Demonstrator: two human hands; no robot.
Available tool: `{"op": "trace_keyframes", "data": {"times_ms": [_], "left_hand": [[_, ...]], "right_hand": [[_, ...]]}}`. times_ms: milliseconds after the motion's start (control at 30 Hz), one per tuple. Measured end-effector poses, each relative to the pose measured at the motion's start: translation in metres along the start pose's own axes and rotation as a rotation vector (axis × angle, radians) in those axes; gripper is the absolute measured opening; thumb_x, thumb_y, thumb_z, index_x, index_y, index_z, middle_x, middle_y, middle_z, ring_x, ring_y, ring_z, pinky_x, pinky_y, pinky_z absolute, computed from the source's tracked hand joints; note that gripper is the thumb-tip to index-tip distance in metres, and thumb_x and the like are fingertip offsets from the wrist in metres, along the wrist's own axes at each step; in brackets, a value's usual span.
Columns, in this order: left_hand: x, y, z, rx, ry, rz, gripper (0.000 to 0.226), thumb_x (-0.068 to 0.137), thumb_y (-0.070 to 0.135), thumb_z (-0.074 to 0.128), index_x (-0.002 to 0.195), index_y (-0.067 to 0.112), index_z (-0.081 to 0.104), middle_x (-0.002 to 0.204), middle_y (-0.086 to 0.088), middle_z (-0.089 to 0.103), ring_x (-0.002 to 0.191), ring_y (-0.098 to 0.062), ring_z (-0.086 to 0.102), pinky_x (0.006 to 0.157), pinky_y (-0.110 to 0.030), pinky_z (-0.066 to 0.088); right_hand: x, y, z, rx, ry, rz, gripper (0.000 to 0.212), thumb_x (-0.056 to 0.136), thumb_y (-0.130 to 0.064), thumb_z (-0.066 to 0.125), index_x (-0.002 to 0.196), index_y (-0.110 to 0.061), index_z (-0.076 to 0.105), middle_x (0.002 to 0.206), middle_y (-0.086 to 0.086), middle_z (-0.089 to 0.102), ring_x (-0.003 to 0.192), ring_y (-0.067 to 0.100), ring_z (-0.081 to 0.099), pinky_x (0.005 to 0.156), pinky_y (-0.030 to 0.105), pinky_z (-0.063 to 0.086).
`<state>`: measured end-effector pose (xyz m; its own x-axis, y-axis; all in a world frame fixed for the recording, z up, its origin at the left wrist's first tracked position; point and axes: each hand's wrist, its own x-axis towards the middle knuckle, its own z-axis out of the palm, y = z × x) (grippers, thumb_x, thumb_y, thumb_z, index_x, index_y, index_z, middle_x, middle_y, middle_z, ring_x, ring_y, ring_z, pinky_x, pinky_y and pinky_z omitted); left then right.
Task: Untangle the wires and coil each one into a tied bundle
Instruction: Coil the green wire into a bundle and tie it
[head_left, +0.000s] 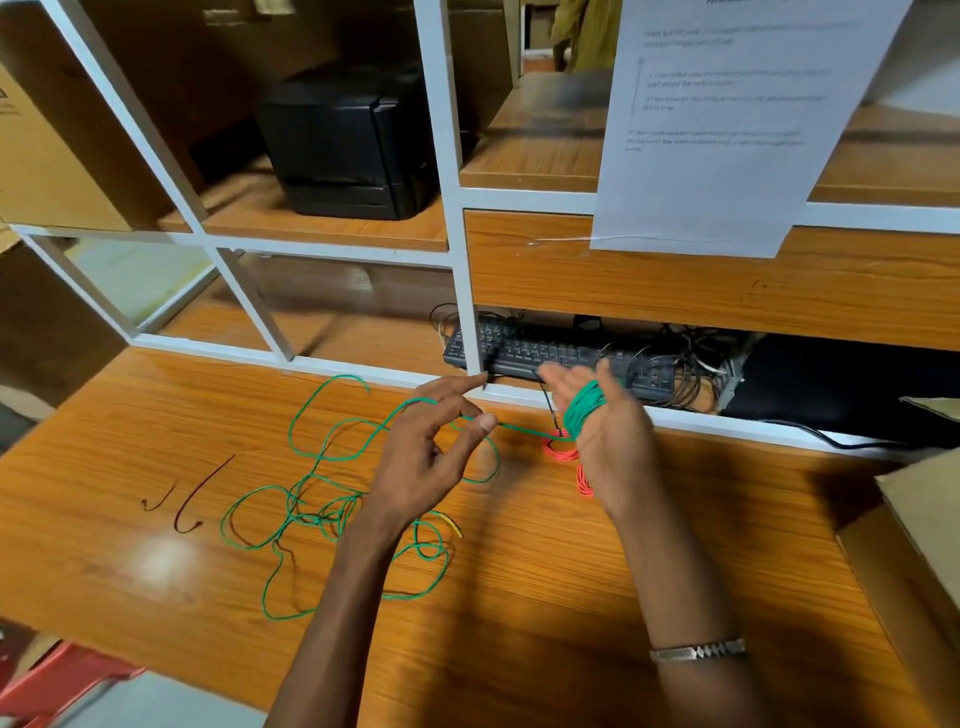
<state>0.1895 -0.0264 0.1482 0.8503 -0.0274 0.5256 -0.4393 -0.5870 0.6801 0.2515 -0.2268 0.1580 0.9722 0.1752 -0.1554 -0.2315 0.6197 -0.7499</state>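
Observation:
A long green wire (322, 499) lies in loose tangled loops on the wooden desk (156, 545), its yellow tip near the middle. Part of it is wound as a green coil (584, 408) around the palm of my right hand (613, 441), whose fingers are spread. My left hand (431, 457) pinches the taut green strand between thumb and fingers, just left of the coil. A coiled orange-red wire (563, 452) rests on the desk under and behind my right hand, partly hidden. A thin black wire (548, 400) runs down beside it.
A white-framed shelf unit (457, 218) stands behind the desk, holding a black keyboard (561, 353) with cables, a black box (348, 140) and a taped paper sheet (727, 130). Cardboard boxes (919, 525) sit at the right edge. Dark pen marks (192, 499) show on the left.

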Motion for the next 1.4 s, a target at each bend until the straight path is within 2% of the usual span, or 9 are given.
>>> {"op": "trace_keyframes", "data": {"times_ms": [167, 267, 500, 667, 800, 933, 1100, 1233, 1400], "left_hand": [[0.008, 0.006, 0.0, -0.003, 0.014, -0.011, 0.008, 0.098, 0.029, 0.071, 0.091, 0.025, 0.071, 0.138, 0.005, 0.068, 0.129, -0.016, 0.061, 0.108, -0.032, 0.042], [0.003, 0.0, 0.003, -0.043, 0.016, -0.077, 0.005, 0.098, 0.033, 0.07, 0.097, 0.029, 0.067, 0.137, 0.007, 0.068, 0.131, -0.016, 0.059, 0.109, -0.031, 0.042], [-0.002, -0.014, -0.009, -0.067, 0.155, -0.241, 0.033, 0.104, 0.035, 0.061, 0.083, 0.01, 0.065, 0.099, 0.011, 0.073, 0.094, -0.004, 0.064, 0.089, -0.041, 0.052], [-0.01, -0.015, -0.013, 0.032, 0.178, -0.296, 0.043, 0.107, 0.043, 0.057, 0.078, 0.016, 0.074, 0.069, 0.007, 0.063, 0.075, -0.018, 0.062, 0.076, -0.041, 0.048], [-0.015, -0.017, -0.009, -0.111, 0.164, -0.329, 0.04, 0.103, 0.028, 0.067, 0.064, 0.028, 0.056, 0.085, 0.004, 0.074, 0.099, -0.019, 0.074, 0.088, -0.041, 0.052], [-0.015, -0.007, -0.007, -0.208, 0.093, -0.377, 0.045, 0.097, 0.021, 0.074, 0.058, 0.01, 0.054, 0.066, -0.008, 0.072, 0.067, -0.008, 0.071, 0.065, -0.029, 0.047], [-0.003, 0.012, 0.0, -0.334, 0.063, -0.333, 0.043, 0.096, 0.025, 0.073, 0.068, -0.003, 0.056, 0.085, -0.007, 0.08, 0.093, -0.02, 0.077, 0.082, -0.035, 0.054], [0.005, 0.019, -0.005, -0.382, 0.067, -0.322, 0.038, 0.089, 0.024, 0.077, 0.069, 0.003, 0.053, 0.082, -0.012, 0.078, 0.089, -0.026, 0.078, 0.081, -0.03, 0.056], [0.003, 0.015, -0.009, -0.391, 0.073, -0.351, 0.041, 0.089, 0.023, 0.076, 0.068, -0.004, 0.053, 0.075, -0.005, 0.078, 0.075, -0.01, 0.074, 0.075, -0.021, 0.053]], "right_hand": [[-0.007, 0.026, 0.013, -0.417, -0.14, 0.313, 0.072, 0.107, -0.054, 0.031, 0.12, 0.008, 0.064, 0.113, 0.027, 0.073, 0.113, 0.038, 0.07, 0.114, 0.05, 0.043], [-0.021, 0.029, 0.023, -0.57, -0.326, 0.517, 0.091, 0.099, -0.075, 0.023, 0.097, 0.006, 0.065, 0.087, 0.031, 0.071, 0.069, 0.035, 0.073, 0.071, 0.038, 0.057], [-0.029, 0.012, 0.02, -0.26, -0.972, 0.772, 0.105, 0.095, -0.079, 0.028, 0.098, 0.017, 0.071, 0.058, 0.021, 0.066, 0.028, 0.018, 0.05, 0.027, 0.024, 0.023], [-0.019, -0.005, 0.011, 0.371, -0.838, 0.41, 0.078, 0.109, -0.052, 0.029, 0.1, 0.013, 0.072, 0.052, 0.009, 0.065, 0.034, 0.009, 0.055, 0.045, 0.022, 0.04], [-0.004, -0.021, 0.0, 0.708, -0.389, 0.08, 0.056, 0.112, -0.035, 0.033, 0.138, 0.01, 0.054, 0.105, 0.013, 0.076, 0.08, 0.012, 0.074, 0.079, 0.025, 0.058], [0.006, -0.017, -0.015, 0.441, -0.132, -0.022, 0.062, 0.111, -0.042, 0.029, 0.148, 0.007, 0.039, 0.141, 0.022, 0.061, 0.127, 0.023, 0.064, 0.105, 0.033, 0.052], [0.006, 0.016, -0.009, -0.135, 0.008, 0.153, 0.067, 0.109, -0.047, 0.031, 0.135, 0.012, 0.051, 0.134, 0.032, 0.061, 0.111, 0.028, 0.069, 0.101, 0.031, 0.051], [-0.013, 0.023, 0.001, -0.614, -0.279, 0.493, 0.095, 0.1, -0.072, 0.029, 0.112, 0.015, 0.065, 0.115, 0.04, 0.066, 0.102, 0.044, 0.071, 0.096, 0.044, 0.056], [-0.028, 0.02, 0.019, -0.598, -0.797, 0.71, 0.109, 0.096, -0.08, 0.018, 0.095, 0.016, 0.071, 0.092, 0.045, 0.064, 0.044, 0.029, 0.061, 0.044, 0.026, 0.048]]}}
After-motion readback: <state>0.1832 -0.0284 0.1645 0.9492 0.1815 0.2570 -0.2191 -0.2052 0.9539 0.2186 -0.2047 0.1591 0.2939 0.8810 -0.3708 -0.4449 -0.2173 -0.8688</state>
